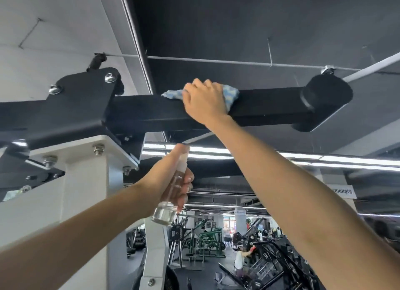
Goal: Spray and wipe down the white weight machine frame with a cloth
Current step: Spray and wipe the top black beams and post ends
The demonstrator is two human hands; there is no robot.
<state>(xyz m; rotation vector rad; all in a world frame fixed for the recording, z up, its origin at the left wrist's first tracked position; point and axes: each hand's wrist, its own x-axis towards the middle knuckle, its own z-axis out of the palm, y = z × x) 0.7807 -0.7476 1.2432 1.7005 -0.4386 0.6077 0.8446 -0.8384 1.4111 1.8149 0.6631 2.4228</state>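
Note:
My right hand [204, 100] is raised overhead and presses a blue and white cloth [231, 93] flat onto the top of a black crossbar [147, 111] of the weight machine. The cloth sticks out on both sides of the hand. My left hand [171, 177] is lower, under the bar, closed around a clear spray bottle [171, 194] that points its nozzle upward. The white upright post [86, 192] of the machine frame stands at the left, bolted under a black bracket plate [78, 99].
The crossbar ends at the right in a black round cap [324, 99]. A dark ceiling with thin white pipes runs above. Below, the gym floor holds several green and black machines [207, 240], and a person [240, 259] stands among them.

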